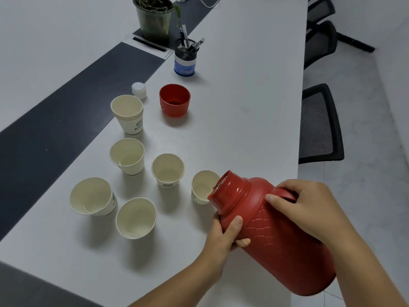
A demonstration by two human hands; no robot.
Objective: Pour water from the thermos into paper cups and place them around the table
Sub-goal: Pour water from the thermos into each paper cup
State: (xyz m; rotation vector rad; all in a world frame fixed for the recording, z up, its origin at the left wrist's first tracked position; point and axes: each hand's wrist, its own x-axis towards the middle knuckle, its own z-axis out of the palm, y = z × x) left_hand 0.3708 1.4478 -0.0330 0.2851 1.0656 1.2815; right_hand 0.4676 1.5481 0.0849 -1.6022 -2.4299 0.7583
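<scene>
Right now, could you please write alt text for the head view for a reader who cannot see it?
Both hands tilt a red thermos, right hand on its handle, left hand under its neck, mouth over a paper cup. Five more cups stand on the white table.

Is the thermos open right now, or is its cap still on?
Open. The thermos is tipped, its bare mouth over a paper cup; the red cap sits upturned on the table, the white stopper beside it.

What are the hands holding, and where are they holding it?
Both hold the red thermos. The right hand grips its handle near the top; the left hand grips the body just below the neck.
</scene>
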